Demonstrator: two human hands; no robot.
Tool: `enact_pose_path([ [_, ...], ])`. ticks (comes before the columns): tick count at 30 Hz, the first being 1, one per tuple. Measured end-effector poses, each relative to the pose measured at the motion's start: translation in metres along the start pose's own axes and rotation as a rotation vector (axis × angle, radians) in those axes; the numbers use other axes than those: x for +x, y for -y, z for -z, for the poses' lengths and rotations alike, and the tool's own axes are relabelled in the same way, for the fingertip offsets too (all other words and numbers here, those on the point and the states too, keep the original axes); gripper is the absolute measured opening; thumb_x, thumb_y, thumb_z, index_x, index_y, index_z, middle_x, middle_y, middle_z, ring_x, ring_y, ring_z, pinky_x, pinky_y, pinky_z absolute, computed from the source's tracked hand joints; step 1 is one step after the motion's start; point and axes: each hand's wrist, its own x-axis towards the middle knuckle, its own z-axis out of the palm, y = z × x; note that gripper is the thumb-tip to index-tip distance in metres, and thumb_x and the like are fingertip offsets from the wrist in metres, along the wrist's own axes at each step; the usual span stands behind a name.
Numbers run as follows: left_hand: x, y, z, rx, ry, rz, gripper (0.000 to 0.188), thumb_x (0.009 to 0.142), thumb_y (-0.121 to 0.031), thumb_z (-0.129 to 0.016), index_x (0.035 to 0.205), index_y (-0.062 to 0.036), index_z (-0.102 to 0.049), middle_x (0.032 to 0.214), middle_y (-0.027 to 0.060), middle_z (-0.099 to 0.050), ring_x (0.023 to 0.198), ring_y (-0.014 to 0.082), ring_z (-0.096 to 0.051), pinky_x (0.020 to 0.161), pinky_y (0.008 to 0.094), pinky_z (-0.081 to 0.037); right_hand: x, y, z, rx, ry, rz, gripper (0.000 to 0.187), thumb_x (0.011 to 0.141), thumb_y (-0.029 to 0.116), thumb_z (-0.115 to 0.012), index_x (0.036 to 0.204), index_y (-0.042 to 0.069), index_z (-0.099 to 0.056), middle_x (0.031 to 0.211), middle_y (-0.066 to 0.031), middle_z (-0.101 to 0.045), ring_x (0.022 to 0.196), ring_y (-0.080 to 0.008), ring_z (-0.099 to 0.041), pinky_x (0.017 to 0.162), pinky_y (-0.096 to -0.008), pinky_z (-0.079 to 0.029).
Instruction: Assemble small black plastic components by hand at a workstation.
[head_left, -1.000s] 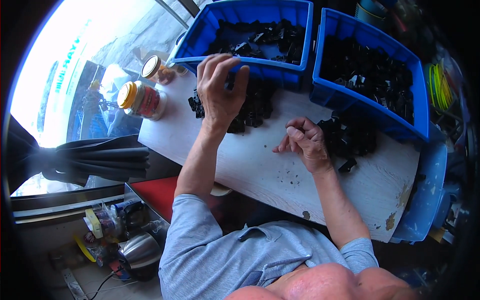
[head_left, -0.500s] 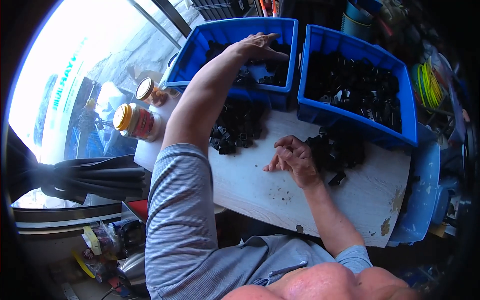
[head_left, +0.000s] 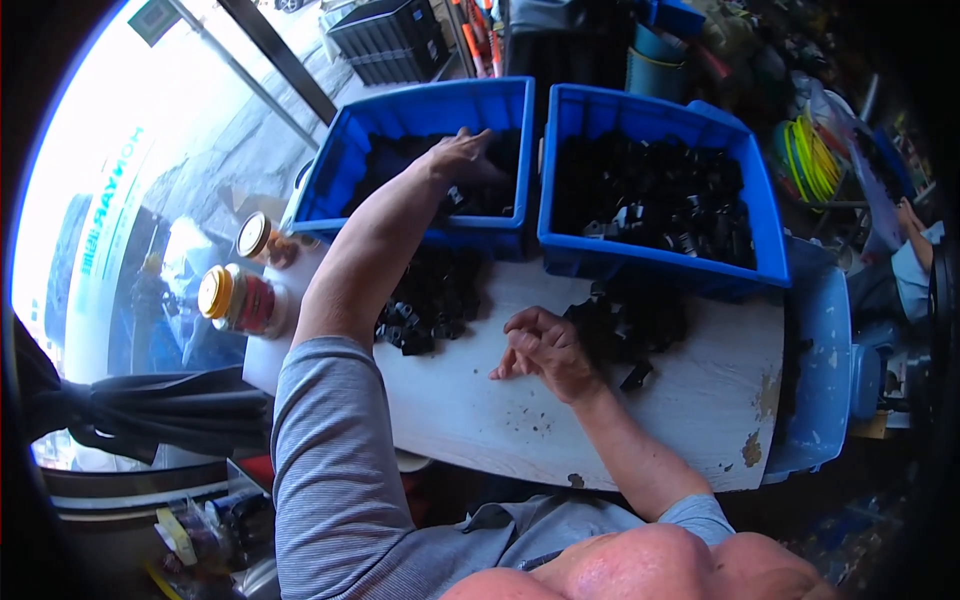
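My left hand [head_left: 463,157] reaches into the left blue bin [head_left: 478,228], over a heap of small black plastic parts [head_left: 392,160]. Its fingers are apart, and nothing shows held in them; their tips are partly lost against the dark parts. Low over the white table [head_left: 450,400], my right hand [head_left: 553,355] is half curled, thumb and forefinger drawn together. Whatever they may pinch is hidden. Just beside it, to the right, lies a pile of black parts [head_left: 640,325]. Another pile of black parts [head_left: 430,305] sits under my left forearm.
The right blue bin [head_left: 660,258], full of black parts, stands at the table's back. Two lidded jars [head_left: 250,300] stand at the left by the window. A light-blue tub [head_left: 815,400] adjoins the table's right edge. Someone's arm [head_left: 912,235] shows at the far right.
The view has shifted, so the bins and table sit lower and further left. My left hand has gone deeper among the parts in the left bin. My right hand keeps nearly the same pose.
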Motion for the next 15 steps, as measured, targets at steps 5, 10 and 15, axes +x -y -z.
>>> enact_pose_path([
  [5,0.008,-0.015,0.003,0.074,-0.039,0.007,0.073,0.077,-0.038,-0.074,0.143,-0.0177,-0.050,0.128,0.0171,-0.064,0.118,0.0347,-0.062,0.096,0.0440,-0.054,-0.002,-0.003,0.008,-0.039,0.007,0.025,0.014,0.097,0.014,-0.062,0.107,0.004,-0.061,0.066,-0.0026,-0.056,0.073,-0.0188,-0.070,0.080,-0.0481,-0.061],
  [10,0.009,-0.009,0.004,0.086,-0.064,-0.035,0.062,0.078,-0.026,-0.070,0.137,-0.0171,-0.055,0.124,0.0152,-0.067,0.116,0.0311,-0.064,0.096,0.0428,-0.054,-0.003,-0.002,0.006,0.007,0.020,0.019,0.015,0.098,0.014,-0.061,0.109,0.004,-0.060,0.066,-0.0021,-0.056,0.074,-0.0185,-0.070,0.082,-0.0487,-0.061],
  [15,0.015,0.002,-0.003,0.087,-0.026,-0.022,0.053,0.079,-0.019,-0.068,0.131,-0.0162,-0.060,0.118,0.0142,-0.069,0.112,0.0308,-0.066,0.093,0.0423,-0.055,-0.001,-0.001,0.003,0.038,0.024,0.007,0.016,0.098,0.016,-0.061,0.109,0.004,-0.060,0.067,-0.0016,-0.056,0.075,-0.0181,-0.070,0.083,-0.0491,-0.060],
])
